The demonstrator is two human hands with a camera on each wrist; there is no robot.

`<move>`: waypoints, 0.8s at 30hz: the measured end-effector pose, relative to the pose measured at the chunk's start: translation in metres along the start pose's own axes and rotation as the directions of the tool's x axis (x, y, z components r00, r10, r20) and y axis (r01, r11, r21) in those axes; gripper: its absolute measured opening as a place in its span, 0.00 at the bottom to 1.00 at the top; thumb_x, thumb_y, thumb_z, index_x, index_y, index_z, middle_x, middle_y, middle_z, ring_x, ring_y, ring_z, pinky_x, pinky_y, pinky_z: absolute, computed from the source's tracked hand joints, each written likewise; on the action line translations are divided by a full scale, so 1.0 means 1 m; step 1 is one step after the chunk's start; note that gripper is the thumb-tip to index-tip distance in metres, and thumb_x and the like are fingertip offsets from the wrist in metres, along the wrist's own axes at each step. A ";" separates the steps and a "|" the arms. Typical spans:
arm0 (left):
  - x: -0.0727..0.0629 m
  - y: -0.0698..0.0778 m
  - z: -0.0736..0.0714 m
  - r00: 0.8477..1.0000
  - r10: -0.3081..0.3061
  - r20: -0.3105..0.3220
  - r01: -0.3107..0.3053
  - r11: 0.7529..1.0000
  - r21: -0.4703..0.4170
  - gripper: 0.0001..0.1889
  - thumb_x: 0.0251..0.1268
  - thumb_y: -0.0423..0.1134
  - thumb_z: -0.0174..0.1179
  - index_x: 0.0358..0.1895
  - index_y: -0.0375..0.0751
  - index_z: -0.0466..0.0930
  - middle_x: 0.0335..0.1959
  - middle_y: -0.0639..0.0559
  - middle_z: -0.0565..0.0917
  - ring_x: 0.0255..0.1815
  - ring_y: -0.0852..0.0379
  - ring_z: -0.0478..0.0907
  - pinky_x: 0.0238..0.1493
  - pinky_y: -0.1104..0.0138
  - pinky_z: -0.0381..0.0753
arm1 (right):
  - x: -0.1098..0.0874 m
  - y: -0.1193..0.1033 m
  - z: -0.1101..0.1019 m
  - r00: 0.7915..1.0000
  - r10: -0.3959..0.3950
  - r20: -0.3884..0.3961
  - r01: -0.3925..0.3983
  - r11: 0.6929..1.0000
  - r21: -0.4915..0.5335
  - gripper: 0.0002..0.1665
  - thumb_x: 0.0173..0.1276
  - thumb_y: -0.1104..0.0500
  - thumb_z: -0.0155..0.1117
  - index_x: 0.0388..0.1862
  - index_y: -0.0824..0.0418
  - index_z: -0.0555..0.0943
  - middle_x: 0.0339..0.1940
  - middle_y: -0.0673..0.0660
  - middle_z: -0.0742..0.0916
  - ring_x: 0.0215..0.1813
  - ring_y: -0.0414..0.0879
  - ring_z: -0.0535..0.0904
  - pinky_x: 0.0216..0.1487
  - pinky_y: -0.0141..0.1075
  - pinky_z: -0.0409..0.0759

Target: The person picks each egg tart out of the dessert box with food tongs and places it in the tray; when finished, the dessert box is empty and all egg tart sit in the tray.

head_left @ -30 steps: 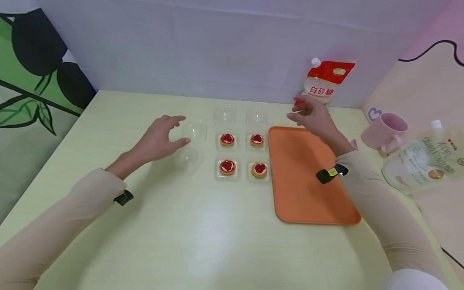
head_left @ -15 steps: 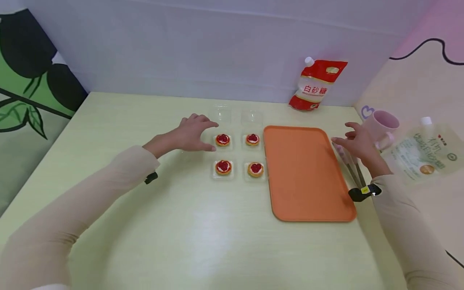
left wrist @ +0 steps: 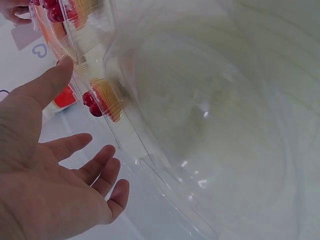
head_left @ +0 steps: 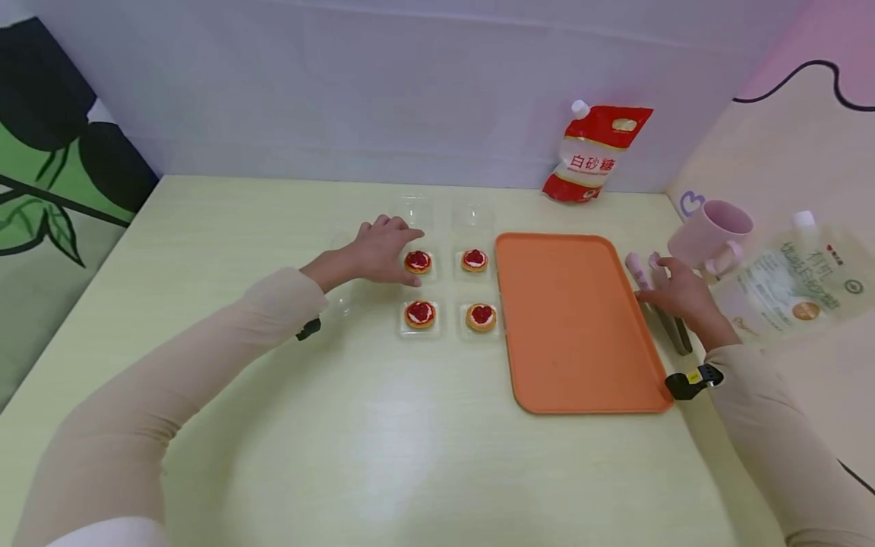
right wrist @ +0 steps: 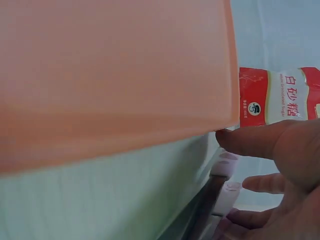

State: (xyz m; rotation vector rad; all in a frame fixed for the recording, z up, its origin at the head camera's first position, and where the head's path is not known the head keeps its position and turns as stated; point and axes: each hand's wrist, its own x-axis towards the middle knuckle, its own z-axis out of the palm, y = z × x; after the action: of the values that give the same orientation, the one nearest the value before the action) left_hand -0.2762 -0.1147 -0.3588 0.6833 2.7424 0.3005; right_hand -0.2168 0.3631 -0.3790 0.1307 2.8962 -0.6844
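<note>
My left hand point(head_left: 383, 251) is beside the far left tart point(head_left: 418, 262), thumb and fingers spread and holding nothing. The left wrist view shows the palm point(left wrist: 45, 190) facing the tart point(left wrist: 102, 100) in its clear plastic box. The other tarts, including the near left one point(head_left: 420, 314) and the near right one point(head_left: 481, 317), sit in clear open boxes. My right hand point(head_left: 687, 296) reaches over metal tongs with pink ends point(head_left: 636, 270), beside the tray's right edge. Its thumb point(right wrist: 255, 142) lies along the tray corner, apart from the fingers, which are close to the pink ends.
An orange tray point(head_left: 574, 327) lies right of the tarts. Behind it a red and white sugar pouch point(head_left: 584, 163) leans on the back wall. A pink mug point(head_left: 707, 235) and a pale spouted pouch point(head_left: 796, 285) stand at the right. More clear plastic point(head_left: 342, 304) lies under the left forearm.
My left hand has moved right from the clear plastic to the far left tart. My right hand has left the sugar pouch and come down right to the tongs.
</note>
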 end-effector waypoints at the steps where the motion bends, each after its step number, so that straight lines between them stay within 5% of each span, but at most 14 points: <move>1: 0.001 0.000 0.000 1.000 -0.006 0.000 0.006 1.000 0.000 0.47 0.56 0.57 0.71 0.76 0.43 0.62 0.69 0.39 0.66 0.70 0.40 0.59 0.64 0.45 0.61 | 0.000 0.001 0.001 1.000 0.002 0.004 -0.002 1.000 -0.015 0.50 0.63 0.54 0.68 0.71 0.79 0.55 0.65 0.86 0.66 0.63 0.80 0.64 0.64 0.68 0.63; 11: 0.004 -0.005 -0.002 0.999 -0.039 0.018 0.039 0.999 -0.011 0.45 0.56 0.55 0.72 0.74 0.39 0.64 0.70 0.38 0.67 0.69 0.39 0.59 0.65 0.46 0.62 | -0.008 0.002 -0.002 0.996 0.061 0.060 -0.057 0.996 -0.075 0.55 0.65 0.51 0.67 0.72 0.83 0.48 0.66 0.87 0.63 0.64 0.81 0.62 0.65 0.68 0.62; 17: 0.002 -0.009 -0.004 0.999 -0.040 0.021 0.041 0.998 -0.039 0.43 0.56 0.53 0.73 0.72 0.37 0.67 0.70 0.38 0.67 0.70 0.39 0.59 0.66 0.45 0.60 | -0.012 0.004 -0.004 0.992 0.075 0.102 -0.064 0.992 -0.111 0.50 0.69 0.46 0.61 0.69 0.82 0.53 0.63 0.85 0.69 0.59 0.78 0.68 0.57 0.65 0.70; 24: 0.002 -0.009 -0.004 0.999 -0.036 0.029 0.039 0.997 -0.072 0.41 0.56 0.52 0.73 0.70 0.35 0.70 0.69 0.39 0.68 0.70 0.40 0.60 0.67 0.46 0.59 | -0.013 0.007 -0.003 0.998 0.043 0.036 -0.040 0.995 -0.091 0.46 0.69 0.49 0.62 0.69 0.80 0.56 0.56 0.82 0.74 0.52 0.74 0.73 0.49 0.62 0.72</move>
State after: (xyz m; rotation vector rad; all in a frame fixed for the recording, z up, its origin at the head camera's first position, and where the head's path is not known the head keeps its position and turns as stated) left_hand -0.2833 -0.1221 -0.3582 0.6118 2.6999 0.3770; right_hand -0.2037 0.3704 -0.3772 0.1646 2.8732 -0.5420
